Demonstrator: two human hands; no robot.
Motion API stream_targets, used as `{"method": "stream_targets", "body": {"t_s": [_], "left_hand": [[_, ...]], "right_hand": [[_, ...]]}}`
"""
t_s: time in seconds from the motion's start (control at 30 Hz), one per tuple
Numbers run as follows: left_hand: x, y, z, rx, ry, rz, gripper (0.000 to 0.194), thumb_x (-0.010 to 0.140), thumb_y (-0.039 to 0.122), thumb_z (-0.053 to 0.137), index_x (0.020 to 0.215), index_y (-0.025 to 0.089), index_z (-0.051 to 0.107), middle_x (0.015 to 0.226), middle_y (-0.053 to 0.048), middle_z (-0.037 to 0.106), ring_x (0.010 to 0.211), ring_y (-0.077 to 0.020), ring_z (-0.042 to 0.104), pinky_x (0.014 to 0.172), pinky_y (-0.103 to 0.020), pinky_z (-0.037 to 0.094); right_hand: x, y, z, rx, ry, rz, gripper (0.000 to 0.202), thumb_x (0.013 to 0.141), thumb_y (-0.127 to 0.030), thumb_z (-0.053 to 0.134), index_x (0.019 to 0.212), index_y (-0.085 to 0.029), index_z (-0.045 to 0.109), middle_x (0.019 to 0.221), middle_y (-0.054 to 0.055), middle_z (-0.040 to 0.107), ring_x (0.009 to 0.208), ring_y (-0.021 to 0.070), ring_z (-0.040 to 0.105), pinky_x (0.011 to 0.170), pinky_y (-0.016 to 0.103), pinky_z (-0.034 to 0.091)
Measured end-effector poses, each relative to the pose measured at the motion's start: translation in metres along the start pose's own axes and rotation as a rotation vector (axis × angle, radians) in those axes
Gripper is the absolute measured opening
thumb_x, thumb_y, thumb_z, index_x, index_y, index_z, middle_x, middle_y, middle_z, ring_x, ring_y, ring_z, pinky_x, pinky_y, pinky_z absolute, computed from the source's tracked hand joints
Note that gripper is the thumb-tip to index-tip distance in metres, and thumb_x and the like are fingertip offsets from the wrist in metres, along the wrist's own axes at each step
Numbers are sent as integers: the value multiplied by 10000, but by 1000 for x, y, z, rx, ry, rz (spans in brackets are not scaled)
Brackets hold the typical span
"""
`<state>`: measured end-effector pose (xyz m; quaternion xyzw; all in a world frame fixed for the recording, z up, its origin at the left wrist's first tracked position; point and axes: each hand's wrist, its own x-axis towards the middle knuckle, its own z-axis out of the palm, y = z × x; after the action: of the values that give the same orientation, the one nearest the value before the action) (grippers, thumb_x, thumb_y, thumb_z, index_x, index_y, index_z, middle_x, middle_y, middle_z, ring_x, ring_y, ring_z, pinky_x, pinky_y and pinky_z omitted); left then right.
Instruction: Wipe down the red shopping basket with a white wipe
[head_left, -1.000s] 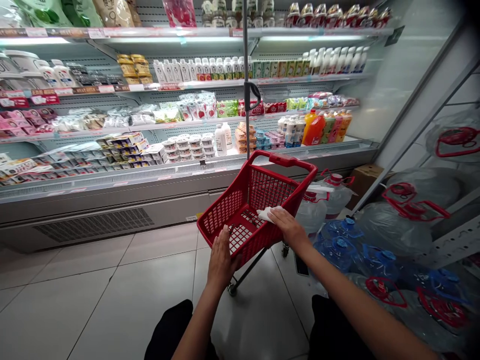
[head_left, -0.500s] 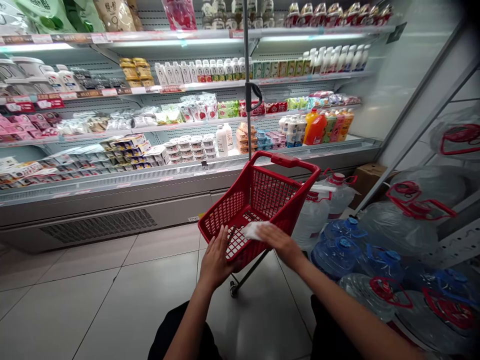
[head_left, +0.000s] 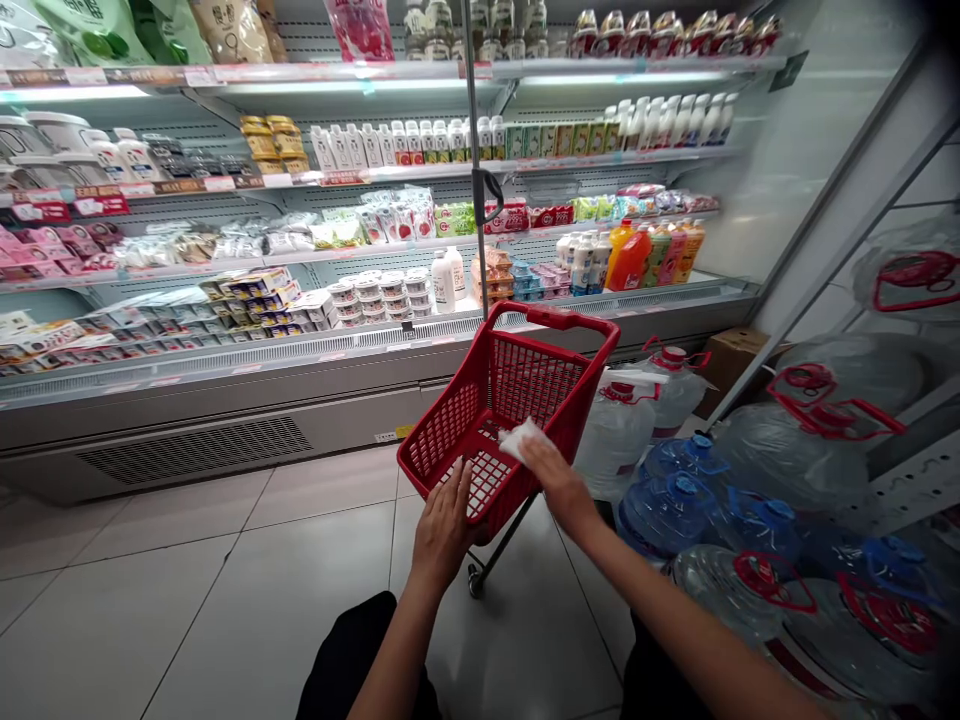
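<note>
A red shopping cart (head_left: 450, 428) with a lattice basket stands in front of me, tilted toward me. My left hand (head_left: 442, 525) rests at its near rim, fingers stretched out and holding nothing. A crumpled white cloth or tissue (head_left: 522, 438) is under the fingers of my right hand (head_left: 556, 480), at the cart's right side rim. The right hand is slightly blurred. The inside of the basket shows its red lattice floor.
Behind the cart runs a refrigerated display case (head_left: 360, 385) with shelves of dairy and drinks and a door handle (head_left: 489, 195). Large water bottles (head_left: 682, 500) crowd the floor at right, near a cardboard box (head_left: 731, 365).
The cart's handle end has swung a little to the left. My right hand and the white cloth have moved slightly up along the side; my left hand has shifted slightly right.
</note>
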<state>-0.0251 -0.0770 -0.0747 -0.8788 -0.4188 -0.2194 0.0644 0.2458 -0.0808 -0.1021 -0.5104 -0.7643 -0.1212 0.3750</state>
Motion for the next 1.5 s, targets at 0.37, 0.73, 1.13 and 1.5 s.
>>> {"method": "stream_targets", "body": {"t_s": [0.37, 0.73, 1.13, 1.5], "left_hand": [[-23, 35, -2, 2, 64, 27, 953, 1000, 428, 599, 1697, 169, 2, 1734, -185, 215, 1573, -311, 331, 1222, -479, 392], [14, -17, -16, 68, -108, 134, 985, 892, 543, 732, 1683, 338, 182, 1722, -77, 305, 1537, -328, 394, 1296, -582, 187], [24, 13, 5, 45, -39, 76, 999, 931, 461, 689, 1697, 259, 81, 1737, -91, 251, 1574, -288, 330, 1305, -559, 193], [26, 19, 5, 19, -12, 202, 1016, 931, 337, 620, 1692, 149, -26, 1738, -109, 240, 1600, -242, 268, 1308, -423, 240]], "right_hand": [[-30, -52, -26, 70, -165, -266, 698, 1023, -18, 370, 1667, -261, 254, 1615, 31, 488, 1509, 179, 438, 1240, 436, 439], [18, 61, -15, -45, -25, 23, 755, 954, 36, 314, 1650, -256, 321, 1622, 65, 487, 1542, 196, 381, 1251, 497, 410], [-65, -52, -24, -49, -46, 109, 843, 923, 53, 255, 1689, -286, 161, 1663, 43, 425, 1553, 200, 363, 1233, 479, 440], [-46, -66, -19, -198, -129, -130, 699, 983, 1, 358, 1657, -167, 288, 1631, 58, 469, 1514, 207, 434, 1244, 432, 411]]}}
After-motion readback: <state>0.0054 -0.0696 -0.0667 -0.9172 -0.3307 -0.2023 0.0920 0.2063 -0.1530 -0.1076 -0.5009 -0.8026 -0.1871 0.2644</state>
